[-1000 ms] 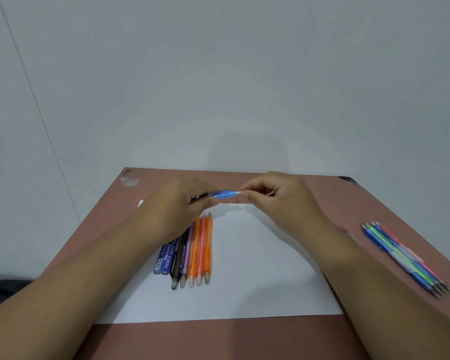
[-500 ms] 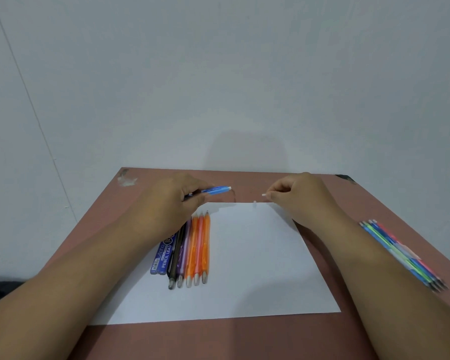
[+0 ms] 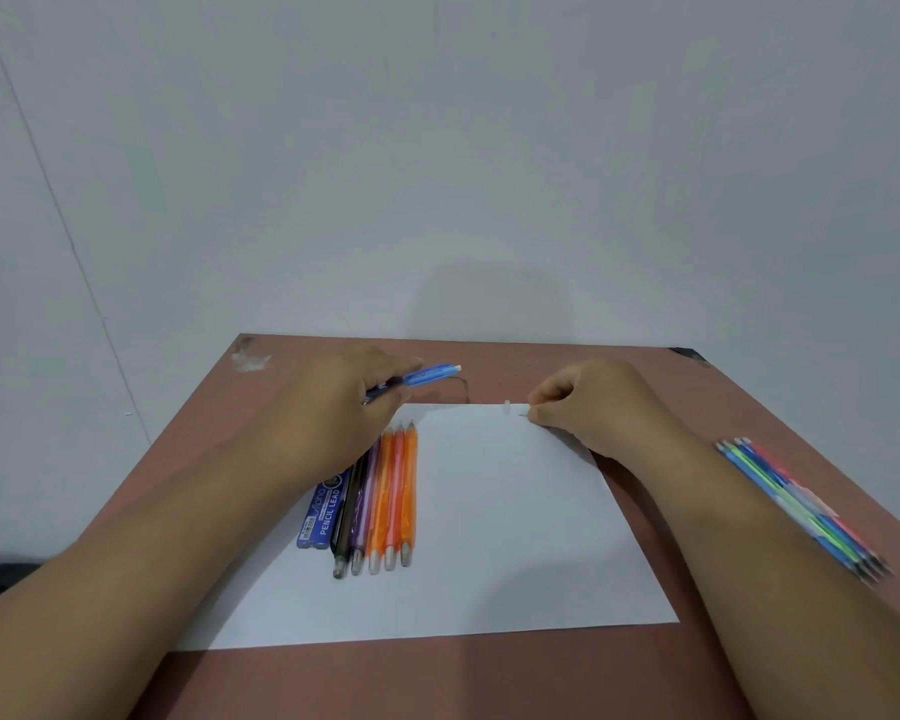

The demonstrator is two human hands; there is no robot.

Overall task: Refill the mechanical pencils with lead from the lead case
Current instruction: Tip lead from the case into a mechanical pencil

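Reddish surface point(image 3: 489, 678) against a grey wall: left hand point(image 3: 354, 402) grips a blue pencil point(image 3: 427, 376) at the far edge, tip hidden. Right hand point(image 3: 583, 402) pinches something tiny, hard to make out, beside a small white cap point(image 3: 507, 406). Lead case point(image 3: 323, 511) lies near-left, partly covered.

Right hand point(image 3: 588, 402) now off the blue pencil point(image 3: 427, 377), apart at the paper's point(image 3: 515, 537) far edge, small white cap point(image 3: 507, 406) beside it.

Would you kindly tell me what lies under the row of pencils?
The pencils and lead case lie on white paper, which covers the table. The left hand hides their far ends.
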